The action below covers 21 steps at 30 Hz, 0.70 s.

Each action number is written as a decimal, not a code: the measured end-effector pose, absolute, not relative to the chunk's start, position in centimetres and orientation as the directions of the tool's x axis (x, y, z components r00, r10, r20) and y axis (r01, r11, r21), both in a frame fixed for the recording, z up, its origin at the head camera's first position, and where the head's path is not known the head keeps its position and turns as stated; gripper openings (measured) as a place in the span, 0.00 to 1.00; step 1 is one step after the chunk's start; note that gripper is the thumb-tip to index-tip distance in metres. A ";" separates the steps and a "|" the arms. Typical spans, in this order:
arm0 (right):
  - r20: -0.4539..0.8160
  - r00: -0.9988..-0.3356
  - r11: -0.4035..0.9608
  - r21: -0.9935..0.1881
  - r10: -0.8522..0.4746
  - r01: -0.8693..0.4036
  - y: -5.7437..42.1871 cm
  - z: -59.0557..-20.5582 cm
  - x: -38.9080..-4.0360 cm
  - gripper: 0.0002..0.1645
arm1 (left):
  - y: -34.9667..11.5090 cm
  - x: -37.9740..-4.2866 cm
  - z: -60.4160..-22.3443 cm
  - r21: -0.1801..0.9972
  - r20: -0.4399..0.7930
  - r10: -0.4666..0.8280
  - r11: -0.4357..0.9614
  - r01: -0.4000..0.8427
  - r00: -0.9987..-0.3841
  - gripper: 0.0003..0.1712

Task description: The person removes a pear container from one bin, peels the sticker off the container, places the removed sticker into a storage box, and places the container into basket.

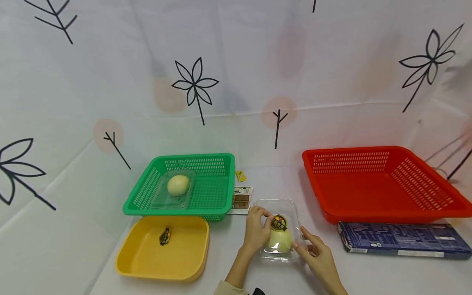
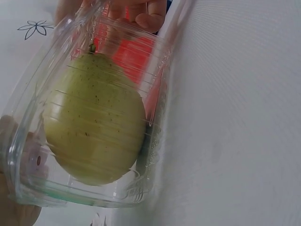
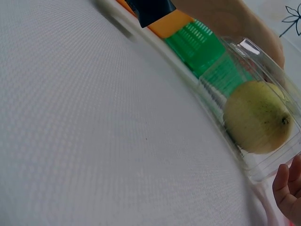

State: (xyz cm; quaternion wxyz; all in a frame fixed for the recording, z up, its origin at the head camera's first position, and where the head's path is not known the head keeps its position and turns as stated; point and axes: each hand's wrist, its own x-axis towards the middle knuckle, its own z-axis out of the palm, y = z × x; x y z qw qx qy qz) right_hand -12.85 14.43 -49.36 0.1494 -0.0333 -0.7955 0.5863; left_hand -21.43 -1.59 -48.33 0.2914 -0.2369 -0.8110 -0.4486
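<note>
A clear plastic clamshell box (image 1: pixel 291 209) lies closed on the white table, with a yellow-green pear (image 2: pixel 96 117) inside. On its lid sits a round black sticker (image 1: pixel 279 222) with coloured print. My left hand (image 1: pixel 256 229) is over the lid's left side, thumb and index finger pinching the sticker's left edge. At the box's right side, my right hand (image 1: pixel 318 258) holds the edge between thumb and index finger; its other fingers are loosely curled. Through the plastic, the right wrist view shows the pear (image 3: pixel 257 117) on its side.
A green basket (image 1: pixel 215 184) holds another boxed pear (image 1: pixel 178 185). In front of it, a yellow tray (image 1: pixel 162 258) contains a black sticker (image 1: pixel 164 236). A red basket (image 1: pixel 354 188) stands right, behind a dark blue flat box (image 1: pixel 402 241). Small packets (image 1: pixel 241 198) lie beside the green basket.
</note>
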 end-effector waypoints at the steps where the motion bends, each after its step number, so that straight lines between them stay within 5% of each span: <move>1: 0.201 -0.953 0.311 -0.942 0.228 -0.125 14.4 -49.4 -12.8 0.32 | -1.6 -21.5 -48.4 0.590 0.686 0.123 0.482 0.648 -0.717 0.05; 21: 0.224 -0.947 0.317 -0.937 0.229 -0.145 14.4 -49.6 -12.9 0.32 | -1.8 -21.7 -48.2 0.620 0.683 0.130 0.416 0.665 -0.719 0.04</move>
